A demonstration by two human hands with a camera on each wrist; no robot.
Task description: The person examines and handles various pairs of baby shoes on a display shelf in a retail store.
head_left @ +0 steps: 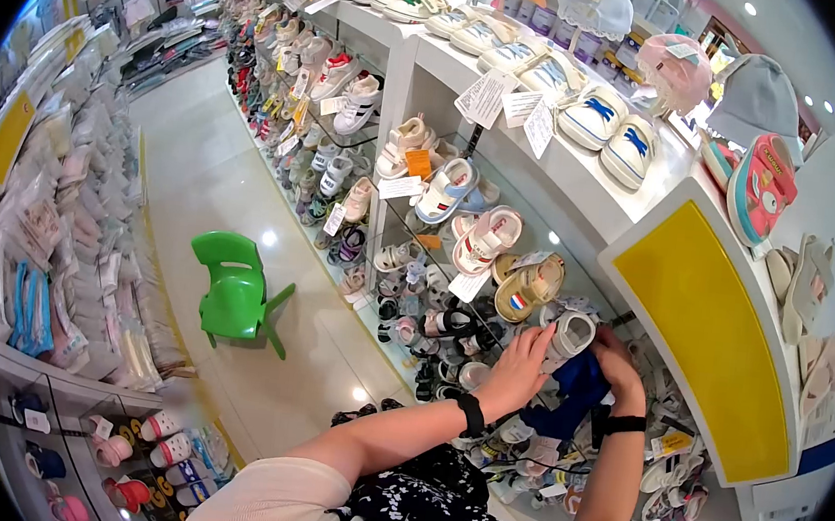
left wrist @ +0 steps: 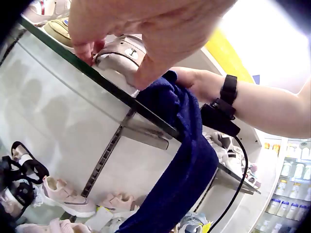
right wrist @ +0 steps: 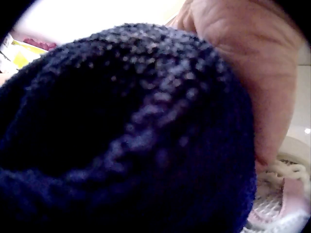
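Note:
On the upper glass shelf (left wrist: 73, 58) a small light-coloured shoe (head_left: 572, 334) with a bear face stands under the left hand (head_left: 519, 371). In the left wrist view the left hand (left wrist: 150, 29) has its fingers and thumb round the shoe (left wrist: 127, 52), gripping it at the shelf's edge. Beside it, the right hand (head_left: 620, 368) holds a dark blue towel (head_left: 570, 396), which hangs over the edge in the left wrist view. The towel (right wrist: 126, 126) fills most of the right wrist view and hides the fingertips of the right hand (right wrist: 248, 63).
Tan sandals (head_left: 529, 287) and white-and-red shoes (head_left: 487, 240) stand left of the gripped shoe. More shoes fill the racks below. A yellow panel (head_left: 706, 339) rises at the right. A green chair (head_left: 234, 288) stands in the aisle. Paper tags hang from the shelves.

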